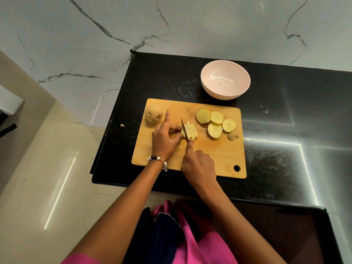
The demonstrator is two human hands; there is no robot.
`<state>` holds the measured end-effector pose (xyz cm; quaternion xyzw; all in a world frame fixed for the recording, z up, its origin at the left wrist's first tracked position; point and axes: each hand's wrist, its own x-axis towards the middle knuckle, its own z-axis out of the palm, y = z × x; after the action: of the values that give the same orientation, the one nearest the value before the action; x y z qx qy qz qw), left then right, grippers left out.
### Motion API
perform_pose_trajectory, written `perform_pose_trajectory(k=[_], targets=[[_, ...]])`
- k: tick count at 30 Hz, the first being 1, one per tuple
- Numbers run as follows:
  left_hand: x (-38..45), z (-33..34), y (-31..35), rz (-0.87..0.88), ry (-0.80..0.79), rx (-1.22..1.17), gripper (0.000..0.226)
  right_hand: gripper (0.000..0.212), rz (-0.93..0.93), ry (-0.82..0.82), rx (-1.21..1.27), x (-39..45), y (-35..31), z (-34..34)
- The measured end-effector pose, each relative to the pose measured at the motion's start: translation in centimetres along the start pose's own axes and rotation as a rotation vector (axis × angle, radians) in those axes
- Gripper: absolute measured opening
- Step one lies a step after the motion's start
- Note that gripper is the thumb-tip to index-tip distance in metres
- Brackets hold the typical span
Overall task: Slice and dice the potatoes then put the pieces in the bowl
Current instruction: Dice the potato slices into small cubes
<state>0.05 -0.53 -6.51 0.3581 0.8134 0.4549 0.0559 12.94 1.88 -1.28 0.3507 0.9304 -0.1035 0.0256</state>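
Observation:
A wooden cutting board lies on the black counter. On its middle sits a potato slice cut into strips. My left hand pins those strips from the left, index finger raised. My right hand grips a knife, blade down in the strips. Several round potato slices lie at the board's right, with a skin end piece beside them. A whole unpeeled potato rests at the board's far left corner. An empty pink bowl stands behind the board.
The black counter ends at its left edge just beside the board; beyond it is a tiled floor. A small potato scrap lies on the counter left of the board. A marble wall rises behind.

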Motion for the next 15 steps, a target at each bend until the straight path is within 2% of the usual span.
perform_pose_trajectory(k=[4, 9, 13, 15], targets=[[0.0, 0.0, 0.1, -0.035, -0.007, -0.002, 0.087, 0.057, -0.005, 0.017, -0.023, 0.4, -0.5, 0.2], [0.0, -0.1, 0.3, -0.057, 0.000, 0.008, 0.085, 0.061, -0.011, -0.109, -0.017, -3.3, 0.5, 0.2], [0.2, -0.2, 0.5, -0.080, -0.035, 0.009, 0.081, 0.057, 0.013, -0.101, 0.099, -4.0, 1.7, -0.9], [0.3, -0.2, 0.5, -0.082, -0.037, 0.008, 0.069, 0.053, 0.023, -0.051, 0.192, -3.5, 2.4, -1.6]])
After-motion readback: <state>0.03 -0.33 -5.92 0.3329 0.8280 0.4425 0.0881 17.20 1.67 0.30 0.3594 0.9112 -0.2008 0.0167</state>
